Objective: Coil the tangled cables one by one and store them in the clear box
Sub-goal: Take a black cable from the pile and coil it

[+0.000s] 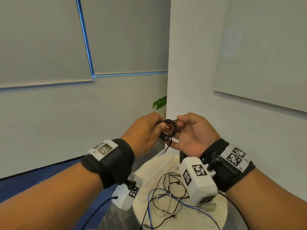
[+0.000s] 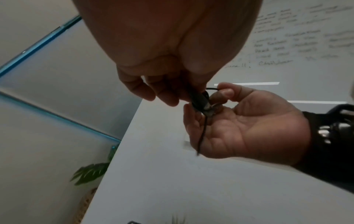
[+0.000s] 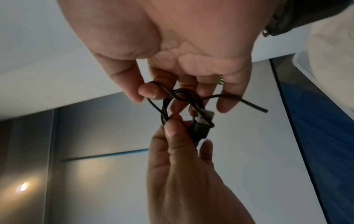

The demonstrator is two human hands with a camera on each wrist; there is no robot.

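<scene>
Both hands hold a small black coil in the air above the bench: the left hand pinches one side, the right hand pinches a loop. More tangled cables lie on the bench below.

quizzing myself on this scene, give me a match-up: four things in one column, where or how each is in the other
Things:
1. black cable
2. left hand
3. plant
4. loose cables

Places or states:
A. behind the wall corner
B. tangled on the round white table
C. coiled, held up between both hands
D. pinching the coil by its plug

Pairs: 1-C, 2-D, 3-A, 4-B
</scene>
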